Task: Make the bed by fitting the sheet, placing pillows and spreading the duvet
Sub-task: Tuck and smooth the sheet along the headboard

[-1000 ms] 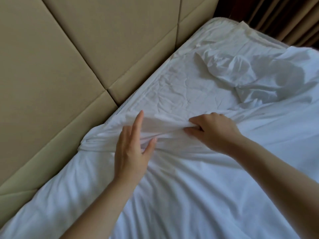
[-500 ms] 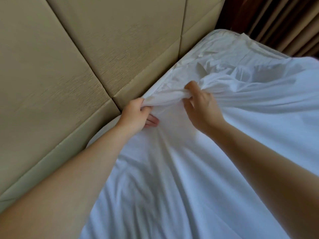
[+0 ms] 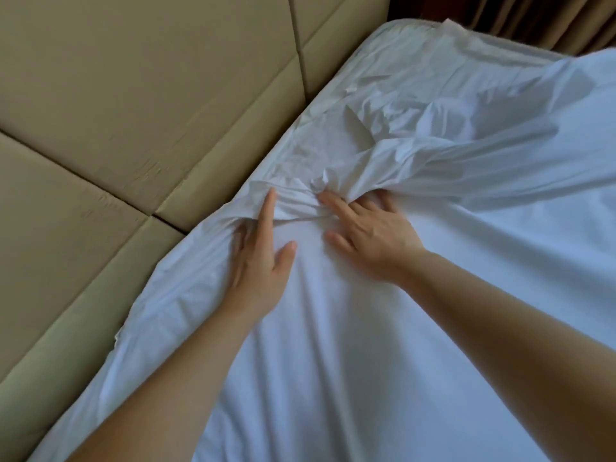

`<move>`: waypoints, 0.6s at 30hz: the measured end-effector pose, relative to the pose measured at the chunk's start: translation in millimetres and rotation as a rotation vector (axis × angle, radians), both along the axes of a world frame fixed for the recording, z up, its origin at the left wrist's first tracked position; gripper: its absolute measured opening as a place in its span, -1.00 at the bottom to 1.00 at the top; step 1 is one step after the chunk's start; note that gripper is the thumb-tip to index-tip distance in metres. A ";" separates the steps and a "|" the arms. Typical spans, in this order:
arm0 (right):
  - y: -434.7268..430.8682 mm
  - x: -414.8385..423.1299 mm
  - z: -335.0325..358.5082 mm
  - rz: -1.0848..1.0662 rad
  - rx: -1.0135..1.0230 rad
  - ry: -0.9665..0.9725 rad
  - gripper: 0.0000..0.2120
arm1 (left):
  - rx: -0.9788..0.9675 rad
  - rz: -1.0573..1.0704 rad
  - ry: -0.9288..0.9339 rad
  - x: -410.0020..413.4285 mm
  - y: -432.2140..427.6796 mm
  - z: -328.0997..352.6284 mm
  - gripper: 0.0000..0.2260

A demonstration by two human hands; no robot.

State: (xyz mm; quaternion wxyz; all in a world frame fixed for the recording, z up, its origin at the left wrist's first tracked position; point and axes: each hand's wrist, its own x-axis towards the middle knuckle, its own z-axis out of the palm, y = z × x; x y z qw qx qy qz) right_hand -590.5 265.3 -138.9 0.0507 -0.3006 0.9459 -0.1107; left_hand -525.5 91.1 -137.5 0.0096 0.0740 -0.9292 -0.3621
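White cotton sheet (image 3: 383,328): bunched at the mattress edge beside padded headboard (image 3: 150,95). My left hand (image 3: 263,261) and right hand (image 3: 370,235) lie spread, flat, gripping nothing. Risk: unpinned folds spring back, edge stays untucked.

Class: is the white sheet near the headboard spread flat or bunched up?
Bunched up. The white sheet gathers into a crumpled ridge between the left hand and right hand, beside the headboard.

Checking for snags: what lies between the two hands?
Head view: only a bunched ridge of the sheet lies between the left hand and right hand.
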 end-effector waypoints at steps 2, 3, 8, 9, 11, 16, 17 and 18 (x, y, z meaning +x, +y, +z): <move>1.8 -5.7 -7.7 -0.031 -0.003 0.012 -0.34 | -0.267 0.036 0.026 -1.8 9.6 -8.8 -0.41; 3.5 -7.9 -9.7 -0.056 -0.026 0.025 -0.37 | -0.362 0.066 0.052 -2.8 12.5 -10.9 -0.42; 8.9 -18.6 -12.3 -0.119 -0.089 0.120 -0.48 | -0.524 0.127 0.180 -18.3 8.1 -20.5 -0.43; 8.1 -23.5 -12.1 -0.119 -0.089 0.134 -0.49 | -0.528 0.134 0.182 -23.0 7.0 -21.4 -0.43; 6.5 -35.1 -13.6 -0.106 -0.086 0.148 -0.50 | -0.552 0.132 0.178 -27.6 7.2 -25.9 -0.42; 2.9 -52.7 -26.8 -0.094 -0.124 0.155 -0.52 | -0.582 0.109 0.152 -36.3 5.2 -37.9 -0.41; 2.7 -55.6 -28.9 -0.095 -0.152 0.149 -0.53 | -0.581 0.099 0.127 -41.0 5.0 -38.2 -0.43; 1.9 -57.5 -31.1 -0.096 -0.175 0.140 -0.54 | -0.582 0.089 0.105 -44.7 4.4 -38.0 -0.44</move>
